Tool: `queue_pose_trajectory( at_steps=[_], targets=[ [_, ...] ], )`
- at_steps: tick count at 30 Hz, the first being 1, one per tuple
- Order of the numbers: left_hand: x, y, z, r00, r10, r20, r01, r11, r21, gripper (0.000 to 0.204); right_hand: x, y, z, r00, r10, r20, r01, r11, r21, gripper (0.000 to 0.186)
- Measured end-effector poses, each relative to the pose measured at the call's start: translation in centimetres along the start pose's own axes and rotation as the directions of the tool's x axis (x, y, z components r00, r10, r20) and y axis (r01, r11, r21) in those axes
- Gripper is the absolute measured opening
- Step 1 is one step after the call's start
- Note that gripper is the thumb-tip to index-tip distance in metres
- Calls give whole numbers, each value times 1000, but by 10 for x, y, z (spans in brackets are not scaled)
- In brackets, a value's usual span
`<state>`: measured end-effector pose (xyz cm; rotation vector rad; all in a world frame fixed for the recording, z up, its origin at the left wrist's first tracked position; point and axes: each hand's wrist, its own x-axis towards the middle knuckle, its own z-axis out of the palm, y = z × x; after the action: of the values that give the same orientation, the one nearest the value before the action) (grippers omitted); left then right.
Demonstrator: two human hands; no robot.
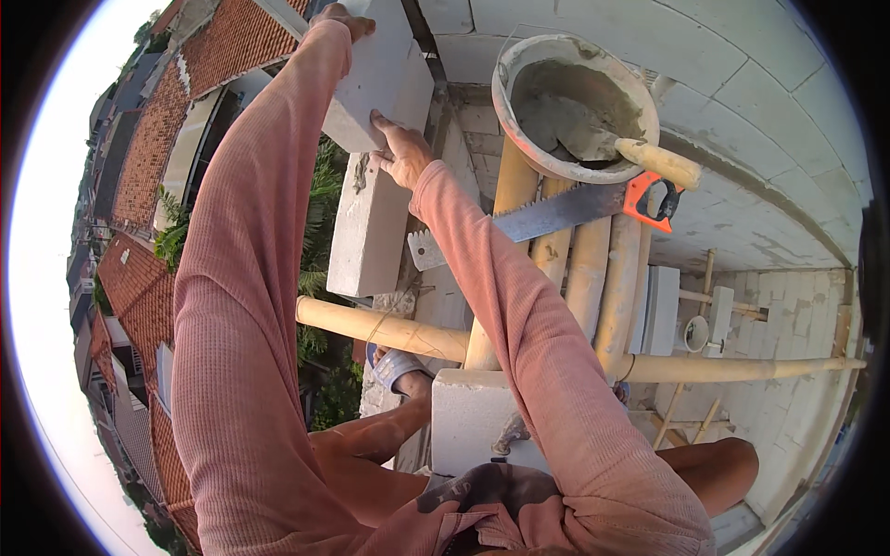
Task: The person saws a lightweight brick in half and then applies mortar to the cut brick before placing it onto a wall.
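Note:
Both of my hands are on a white lightweight concrete block (366,104) at the top of the wall. My left hand (343,22) grips its far end, partly cut off by the picture's edge. At the near lower corner, my right hand (405,154) presses with its thumb and fingers. Just below and nearer to me lies another white block (371,232) with a smear of mortar on its face. A hand saw (565,220) with an orange handle rests on bamboo poles, its blade passing behind my right forearm.
A bucket (503,102) of grey mortar holds a trowel (656,161) with a wooden handle. Bamboo poles (586,278) form the scaffold; one crosspole (380,326) runs in front of me. A block (473,417) is near my legs. Left of the wall, tiled roofs (236,46) lie far below.

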<state>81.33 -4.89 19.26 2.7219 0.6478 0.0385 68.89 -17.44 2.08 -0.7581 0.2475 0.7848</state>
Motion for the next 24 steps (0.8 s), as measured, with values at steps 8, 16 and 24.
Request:
queue_pose_trajectory(
  at_steps=[8,16,24],
  targets=[
    [-1,-8,13,999,39,8,-39,996,76,72,22,5,-3,1000,5,-7,-5,1000,-14,60],
    [-14,-6,25,994,105,3,-104,982,160,77,12,2,1,999,23,-37,-23,999,-23,62],
    [-34,2,13,964,264,-42,-242,929,281,82,22,7,9,999,29,-46,-28,999,24,61]
  ],
)
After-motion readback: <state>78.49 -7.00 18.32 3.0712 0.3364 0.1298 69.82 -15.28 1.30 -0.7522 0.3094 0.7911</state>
